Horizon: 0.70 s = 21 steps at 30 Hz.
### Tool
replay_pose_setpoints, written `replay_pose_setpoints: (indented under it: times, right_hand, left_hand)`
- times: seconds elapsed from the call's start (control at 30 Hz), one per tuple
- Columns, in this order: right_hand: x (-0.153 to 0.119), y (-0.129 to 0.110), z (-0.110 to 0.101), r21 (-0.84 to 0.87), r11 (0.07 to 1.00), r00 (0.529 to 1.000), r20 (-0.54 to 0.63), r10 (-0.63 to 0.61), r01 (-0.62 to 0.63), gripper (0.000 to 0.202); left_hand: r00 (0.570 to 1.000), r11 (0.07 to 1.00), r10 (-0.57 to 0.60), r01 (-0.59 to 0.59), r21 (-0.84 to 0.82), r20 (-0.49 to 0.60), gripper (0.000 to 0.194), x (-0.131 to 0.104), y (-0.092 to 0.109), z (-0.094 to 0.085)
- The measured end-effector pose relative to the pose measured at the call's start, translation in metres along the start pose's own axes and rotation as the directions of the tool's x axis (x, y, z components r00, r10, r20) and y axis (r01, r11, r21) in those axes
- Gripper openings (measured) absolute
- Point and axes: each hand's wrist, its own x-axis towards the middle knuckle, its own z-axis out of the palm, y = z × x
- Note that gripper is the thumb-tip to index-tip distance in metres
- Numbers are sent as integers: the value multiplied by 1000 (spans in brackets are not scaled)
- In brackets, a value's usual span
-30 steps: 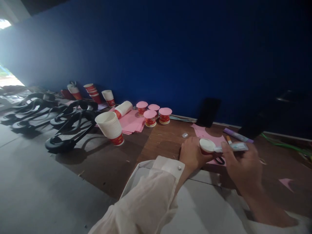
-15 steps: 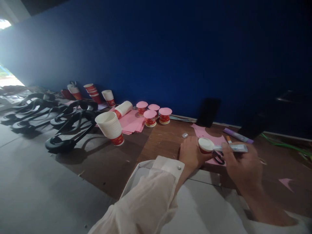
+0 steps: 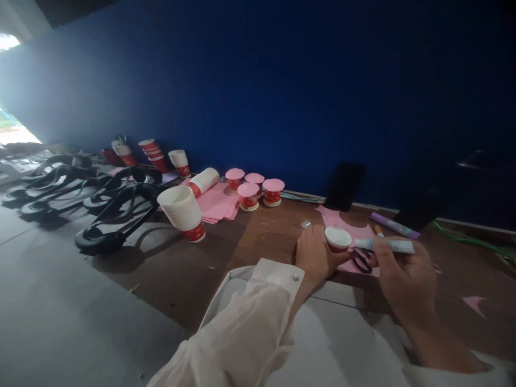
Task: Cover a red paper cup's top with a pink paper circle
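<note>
Cup: a small red paper cup (image 3: 337,238) with a white inside sits in the grip of the left hand, mouth tilted up toward the viewer, just above the pink sheet at the middle of the bench.
Left hand: the left hand (image 3: 316,256) is curled around the cup's side, fingers closed on it, a white cuffed sleeve (image 3: 258,317) running back from the wrist.
Right hand: the right hand (image 3: 403,279) is pinched shut on a glue tube (image 3: 389,245), which lies level with its tip pointing at the cup's rim, just short of it or barely touching; I cannot tell which.
Pink sheet: a pink sheet (image 3: 342,219) lies flat under both hands, with black scissors (image 3: 362,260) resting on it between them.
Bench: the brown wooden bench (image 3: 266,236) runs along a dark blue wall (image 3: 282,80).
Finished cups: four cups capped with pink discs (image 3: 255,191) stand together near the wall, well left of the hands.
Paper stack: a stack of pink paper (image 3: 217,203) lies just beside them.
Cup stack: a tall tilted stack of white cups (image 3: 182,210) stands at the bench's left end, with more red cups (image 3: 155,155) behind.
Marker: a purple marker (image 3: 394,224) lies beyond the right hand.
</note>
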Motion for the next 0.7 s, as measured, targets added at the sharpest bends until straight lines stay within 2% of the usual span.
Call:
replay_pose_setpoints:
  times: [0.2,0.37,0.47,0.57,0.7]
  right_hand:
    - [-1,-3,1,-41,996,997,-21,79,-79,41]
    - [3,-1,2,-57,998,999,37,17,-15,39]
    - [5,0,1,-81,997,998,63,3,2,37]
    - [7,1,0,-94,996,999,43,4,0,36]
    - [7,5,-1,-83,996,1000,27,11,-9,36]
  left_hand:
    - [999,999,42,-42,15,12,58,0,-2,1]
    - [998,998,56,-56,-5,11,56,0,-3,-1]
    - [989,985,149,-147,-92,24,43,1,-3,-2]
    - [971,954,220,-195,-228,89,32,3,-6,-1]
    - [966,916,219,-154,-371,139,48,6,-9,3]
